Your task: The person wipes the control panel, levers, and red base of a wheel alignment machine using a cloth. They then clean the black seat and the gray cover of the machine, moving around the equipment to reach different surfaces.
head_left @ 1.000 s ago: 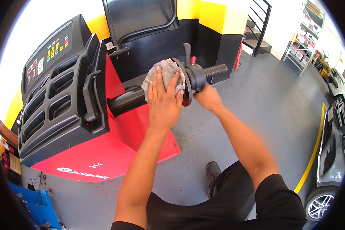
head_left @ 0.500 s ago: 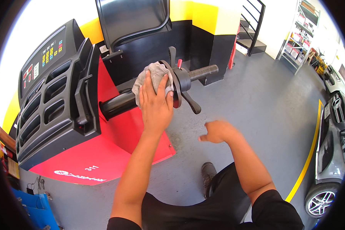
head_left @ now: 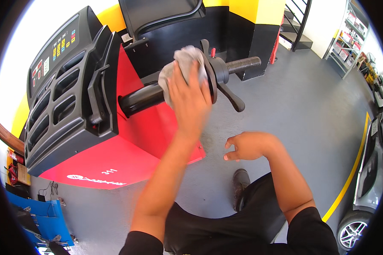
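Observation:
My left hand [head_left: 190, 100] presses a crumpled grey cloth [head_left: 168, 80] against the inner face of the round flange on a wheel balancer's shaft [head_left: 142, 100]. Its fingers lie spread over the cloth and blur slightly. Outside the flange sits a black wing nut [head_left: 219, 70] with long handles and a small red lever; the threaded shaft end [head_left: 244, 64] sticks out past it. My right hand [head_left: 250, 145] hangs in the air over the floor, holding nothing, thumb and loosely bent fingers apart.
The red balancer body [head_left: 102, 163] carries a black tray top and a button panel [head_left: 57, 49]. A raised black hood [head_left: 161, 17] stands behind the shaft. To the right are a parked silver car [head_left: 370, 187] and a yellow floor line [head_left: 347, 187]; a blue object [head_left: 51, 221] is at lower left.
The view has shifted, so the balancer sits further right and higher. My left hand and the cloth have moved slightly on the flange. My right hand has turned, its fingers showing more.

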Demonstrator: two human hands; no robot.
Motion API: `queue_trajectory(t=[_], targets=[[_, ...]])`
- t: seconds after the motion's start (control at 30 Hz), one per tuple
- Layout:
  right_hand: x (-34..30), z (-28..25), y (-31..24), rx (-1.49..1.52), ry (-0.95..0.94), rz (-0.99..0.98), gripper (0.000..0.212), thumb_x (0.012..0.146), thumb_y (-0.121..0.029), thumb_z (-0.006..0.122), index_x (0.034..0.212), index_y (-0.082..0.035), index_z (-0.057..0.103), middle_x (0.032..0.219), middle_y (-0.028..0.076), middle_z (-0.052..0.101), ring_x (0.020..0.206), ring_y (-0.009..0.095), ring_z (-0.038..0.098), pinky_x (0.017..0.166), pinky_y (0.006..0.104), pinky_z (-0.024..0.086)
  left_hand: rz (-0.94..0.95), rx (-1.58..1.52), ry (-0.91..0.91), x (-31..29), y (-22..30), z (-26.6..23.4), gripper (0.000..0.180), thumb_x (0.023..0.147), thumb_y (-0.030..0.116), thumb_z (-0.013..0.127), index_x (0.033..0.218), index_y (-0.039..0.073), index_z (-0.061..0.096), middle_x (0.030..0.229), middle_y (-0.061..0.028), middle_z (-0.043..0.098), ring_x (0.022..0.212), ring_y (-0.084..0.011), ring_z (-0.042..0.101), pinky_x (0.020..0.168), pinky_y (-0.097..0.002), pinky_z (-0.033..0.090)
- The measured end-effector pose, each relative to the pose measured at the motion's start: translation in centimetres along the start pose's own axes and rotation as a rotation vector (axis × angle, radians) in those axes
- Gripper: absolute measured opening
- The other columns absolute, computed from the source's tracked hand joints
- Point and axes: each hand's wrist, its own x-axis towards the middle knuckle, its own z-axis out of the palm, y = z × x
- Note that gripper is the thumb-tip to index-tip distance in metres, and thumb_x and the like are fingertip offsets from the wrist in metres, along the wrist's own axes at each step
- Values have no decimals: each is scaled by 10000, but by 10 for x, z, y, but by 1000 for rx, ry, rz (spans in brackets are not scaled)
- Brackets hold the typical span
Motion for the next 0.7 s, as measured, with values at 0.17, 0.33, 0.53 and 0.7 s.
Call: queue_trajectory(t=[0.17, 0.33, 0.53, 0.7], targets=[[-9, 1, -5, 3, 23, -32, 613, 973, -512, 640, 1390, -66, 591, 1034, 107, 780, 1043, 323, 709, 914, 434, 539, 65, -40, -10, -39, -16, 12, 603, 927, 73, 602, 1512, 55, 457, 1625, -335, 233, 1502, -530, 236, 1192, -671, 185], [-15, 2, -5, -5, 119, -107, 591, 979, -485, 642, 1379, -53, 591, 993, 137, 775, 987, 349, 718, 878, 442, 546, 95, -12, 12, -19, -21, -4, 559, 969, 155, 566, 1506, 42, 458, 1582, -343, 303, 1464, -522, 305, 1185, -649, 218], [-19, 6, -13, -23, 110, -188, 567, 985, -463, 643, 1365, -45, 594, 938, 159, 768, 943, 365, 719, 840, 451, 545, -307, -45, -412, 65, -10, -15, 425, 1002, 234, 567, 1358, 2, 548, 1342, -351, 555, 1223, -509, 562, 1060, -548, 425], [-23, 2, -23, -15, 124, -235, 568, 989, -460, 638, 1360, -32, 590, 949, 170, 765, 934, 370, 720, 835, 453, 546, -130, -22, -96, 36, -15, -4, 451, 1014, 255, 563, 1389, 5, 540, 1377, -343, 543, 1264, -505, 547, 1102, -544, 406]])
